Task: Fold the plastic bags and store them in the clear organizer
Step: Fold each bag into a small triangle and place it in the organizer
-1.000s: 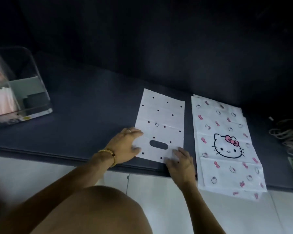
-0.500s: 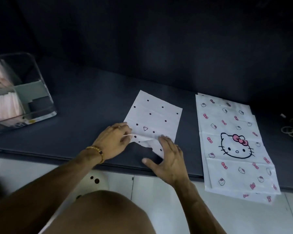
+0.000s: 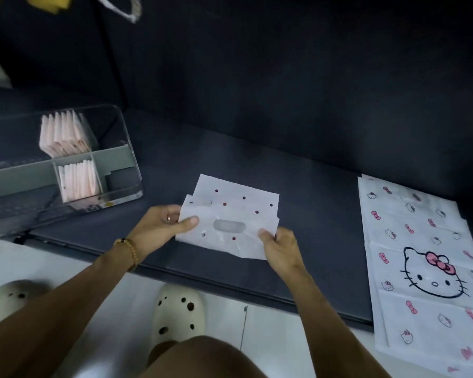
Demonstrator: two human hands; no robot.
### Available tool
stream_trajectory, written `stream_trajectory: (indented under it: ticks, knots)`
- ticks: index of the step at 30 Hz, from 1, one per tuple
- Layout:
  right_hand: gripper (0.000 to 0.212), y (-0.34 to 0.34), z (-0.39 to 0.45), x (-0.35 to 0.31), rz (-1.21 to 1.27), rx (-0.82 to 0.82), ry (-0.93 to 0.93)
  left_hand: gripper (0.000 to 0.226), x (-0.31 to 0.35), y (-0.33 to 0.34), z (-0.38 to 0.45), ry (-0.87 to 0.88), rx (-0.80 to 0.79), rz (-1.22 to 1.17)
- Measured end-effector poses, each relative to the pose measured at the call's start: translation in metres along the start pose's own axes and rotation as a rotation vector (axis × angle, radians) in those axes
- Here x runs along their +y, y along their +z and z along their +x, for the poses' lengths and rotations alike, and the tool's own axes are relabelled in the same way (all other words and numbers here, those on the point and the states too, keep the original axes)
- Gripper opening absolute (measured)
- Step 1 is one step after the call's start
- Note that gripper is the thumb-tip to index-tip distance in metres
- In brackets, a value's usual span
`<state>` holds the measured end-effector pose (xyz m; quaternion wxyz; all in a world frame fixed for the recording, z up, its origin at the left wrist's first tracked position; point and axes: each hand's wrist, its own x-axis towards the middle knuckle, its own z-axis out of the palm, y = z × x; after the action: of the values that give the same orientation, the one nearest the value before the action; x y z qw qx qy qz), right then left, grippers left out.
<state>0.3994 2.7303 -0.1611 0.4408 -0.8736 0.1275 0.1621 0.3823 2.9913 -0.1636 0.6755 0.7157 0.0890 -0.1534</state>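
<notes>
So the dotted bag (image 3: 231, 214), flat a second ago, now has its handle end flipped up over the rest, first fold basically done. Our left hand (image 3: 159, 227) pinches its left edge, our right hand (image 3: 280, 245) its right corner. It sits mid-table (image 3: 311, 192) (dark, matte), the clear organizer (image 3: 120, 159) to the left, the cat-print bag (image 3: 421, 255) waiting right. Dark wall behind, white floor below.

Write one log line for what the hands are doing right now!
step: folding | left hand: pinches white dotted plastic bag | right hand: pinches same bag | clear plastic organizer: holds folded bags
</notes>
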Motion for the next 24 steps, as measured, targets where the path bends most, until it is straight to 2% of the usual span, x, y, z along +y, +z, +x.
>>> stream_trajectory:
  ticks: [2, 4, 6, 8, 11, 17, 20, 24]
  knots:
    - [0.020, 0.006, 0.006, -0.003, 0.060, 0.032, 0.038, 0.028, -0.003, -0.002, -0.002, 0.003, -0.021, 0.070]
    - [0.023, 0.009, 0.011, -0.004, 0.061, 0.065, 0.077, 0.015, -0.007, -0.001, 0.002, 0.022, 0.085, 0.269]
    - [0.032, 0.010, 0.014, -0.003, 0.100, 0.074, 0.103, 0.033, -0.012, 0.002, 0.006, 0.032, 0.173, 0.474]
    - [0.037, 0.009, 0.015, -0.002, 0.116, 0.090, 0.116, 0.041, -0.012, 0.005, 0.008, 0.029, 0.229, 0.574]
    - [0.032, 0.008, 0.018, 0.001, -0.001, 0.118, 0.118, 0.046, -0.014, 0.007, 0.012, -0.014, 0.309, 0.650]
    - [0.032, 0.018, 0.028, -0.005, -0.151, 0.189, 0.061, 0.041, -0.013, 0.005, 0.015, -0.138, 0.409, 0.757]
    - [0.024, 0.020, 0.033, -0.009, -0.198, 0.174, 0.073, 0.029, -0.014, 0.003, 0.014, -0.194, 0.455, 0.773]
    - [0.023, 0.021, 0.041, -0.016, -0.259, 0.132, 0.081, 0.021, -0.015, 0.001, 0.016, -0.218, 0.496, 0.852]
